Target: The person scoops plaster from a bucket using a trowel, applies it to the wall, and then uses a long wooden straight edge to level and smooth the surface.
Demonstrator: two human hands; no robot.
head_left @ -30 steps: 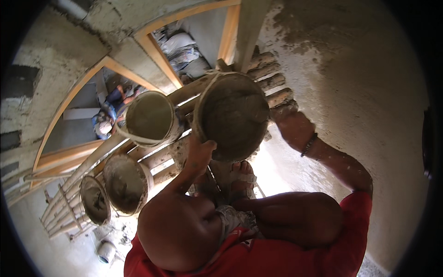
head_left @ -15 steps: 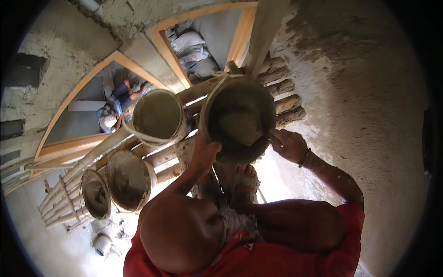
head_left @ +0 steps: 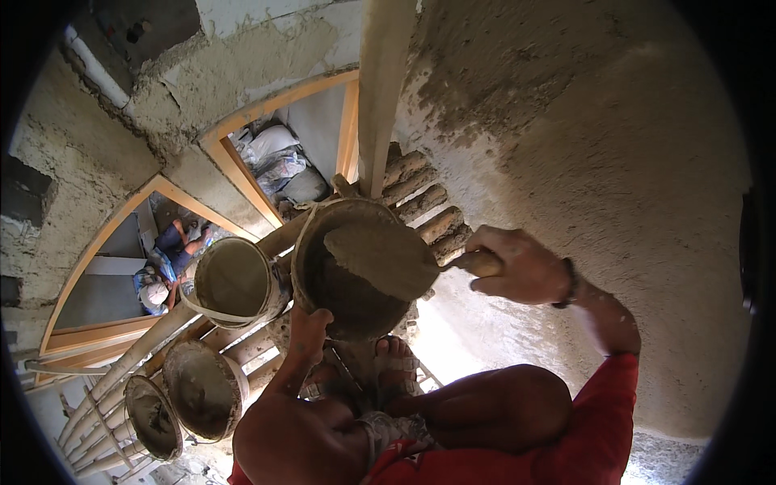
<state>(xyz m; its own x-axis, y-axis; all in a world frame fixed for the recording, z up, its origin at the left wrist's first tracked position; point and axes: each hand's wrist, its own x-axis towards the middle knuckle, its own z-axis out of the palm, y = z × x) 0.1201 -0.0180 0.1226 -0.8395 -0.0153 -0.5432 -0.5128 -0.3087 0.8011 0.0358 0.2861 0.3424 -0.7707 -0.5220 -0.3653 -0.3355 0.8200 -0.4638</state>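
My right hand (head_left: 517,267) is closed on the wooden handle of a trowel (head_left: 380,260), whose broad blade carries grey mortar over the upper part of a round bucket (head_left: 339,303). Dark wet mortar lies inside the bucket below it. My left hand (head_left: 309,331) grips the bucket's near-left rim. A second bucket (head_left: 234,279) of greyish contents stands just to the left, and two more muddy buckets (head_left: 198,388) sit lower left. My sandalled feet are below the bucket on wooden slats.
The slatted platform (head_left: 432,202) and bamboo rails (head_left: 97,420) bear the buckets. An upright post (head_left: 380,73) stands beyond. Another person (head_left: 174,259) sits in a lower wood-framed opening; sacks (head_left: 271,149) lie in another. A plastered wall (head_left: 598,145) is at right.
My right hand has brought the trowel up out of the bucket, loaded with mortar. My left hand stays on the rim. The view has shifted, so the surroundings appear lower and further left.
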